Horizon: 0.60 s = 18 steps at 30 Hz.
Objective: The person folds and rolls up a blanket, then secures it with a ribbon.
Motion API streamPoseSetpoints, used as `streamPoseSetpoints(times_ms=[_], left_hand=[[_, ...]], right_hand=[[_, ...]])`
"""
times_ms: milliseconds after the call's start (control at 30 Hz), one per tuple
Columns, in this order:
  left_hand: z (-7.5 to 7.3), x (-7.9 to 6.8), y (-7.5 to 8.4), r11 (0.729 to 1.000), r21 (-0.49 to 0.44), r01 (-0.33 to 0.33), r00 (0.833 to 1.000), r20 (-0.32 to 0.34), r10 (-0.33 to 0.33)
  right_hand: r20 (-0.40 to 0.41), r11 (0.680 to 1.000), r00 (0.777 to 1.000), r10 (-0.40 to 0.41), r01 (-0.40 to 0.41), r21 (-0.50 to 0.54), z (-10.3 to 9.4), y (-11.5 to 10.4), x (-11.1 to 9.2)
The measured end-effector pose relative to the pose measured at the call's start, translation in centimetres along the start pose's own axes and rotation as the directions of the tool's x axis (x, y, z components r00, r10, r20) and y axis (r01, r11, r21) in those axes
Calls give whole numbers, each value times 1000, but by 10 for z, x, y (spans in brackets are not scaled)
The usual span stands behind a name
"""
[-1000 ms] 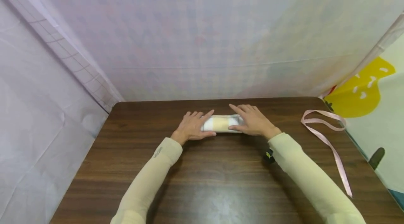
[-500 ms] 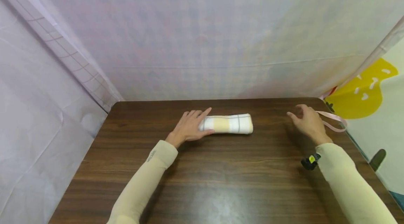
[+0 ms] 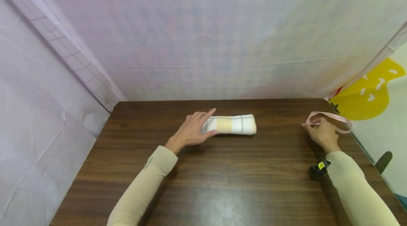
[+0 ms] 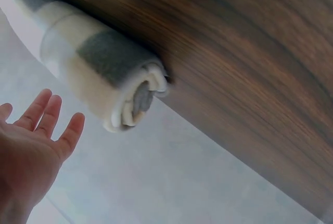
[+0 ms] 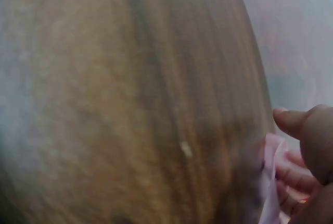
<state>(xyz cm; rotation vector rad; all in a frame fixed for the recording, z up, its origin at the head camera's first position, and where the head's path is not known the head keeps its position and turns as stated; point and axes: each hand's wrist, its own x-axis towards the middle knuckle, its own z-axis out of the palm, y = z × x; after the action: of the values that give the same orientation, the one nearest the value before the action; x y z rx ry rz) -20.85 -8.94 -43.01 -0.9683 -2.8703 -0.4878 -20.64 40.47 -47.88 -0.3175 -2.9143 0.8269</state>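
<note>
A rolled towel (image 3: 236,124), white with yellow and grey checks, lies near the table's far edge. My left hand (image 3: 192,129) is at its left end in the head view, with thumb and fingers spread. In the left wrist view that hand (image 4: 39,146) has its fingers extended beside the roll (image 4: 99,52), a layered end showing. Over at the right, my right hand (image 3: 322,134) is at a looped pink ribbon (image 3: 330,115). The right wrist view shows fingers behind the ribbon (image 5: 270,177) and the thumb apart from it. The ribbon's lower part is hidden by my arm.
The dark wooden table (image 3: 229,180) has a pale curtain (image 3: 203,35) along its far edge and white sheeting (image 3: 31,123) at the left. A cloth with a yellow print (image 3: 370,93) hangs at the right. A black wrist device (image 3: 319,169) sits under my right cuff.
My right hand has left the towel roll and moved right to the ribbon, uncovering the roll's right end. The left hand has stayed at the roll's left end.
</note>
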Motion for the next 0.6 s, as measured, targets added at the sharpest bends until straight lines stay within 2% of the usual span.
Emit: streamPoseSetpoints(times_ms=[133, 233, 300, 367, 433, 533, 600], left_hand=[[1, -1, 5, 999, -28, -17, 1000, -22, 16], [2, 1, 9, 998, -61, -30, 999, -39, 27], [2, 2, 13, 995, -91, -36, 998, -50, 31], [2, 4, 19, 990, -137, -44, 998, -50, 38], [2, 5, 26, 981, -189, -54, 998, -39, 48], [2, 8, 36, 961, -264, -77, 997, -18, 75], [3, 11, 44, 943, -318, -93, 995, -10, 95]], right_hand=[[-69, 996, 996, -59, 63, 56, 7, -1, 0], [-108, 984, 983, -146, 156, 86, 9, -6, -2], [-113, 964, 969, -220, 233, 125, 10, -14, -5], [-93, 929, 954, -287, 300, 216, 10, -26, -11], [-57, 875, 937, -346, 344, 342, 11, -44, -18], [16, 782, 911, -412, 345, 519, 10, -74, -30], [65, 730, 895, -441, 316, 606, 8, -94, -38]])
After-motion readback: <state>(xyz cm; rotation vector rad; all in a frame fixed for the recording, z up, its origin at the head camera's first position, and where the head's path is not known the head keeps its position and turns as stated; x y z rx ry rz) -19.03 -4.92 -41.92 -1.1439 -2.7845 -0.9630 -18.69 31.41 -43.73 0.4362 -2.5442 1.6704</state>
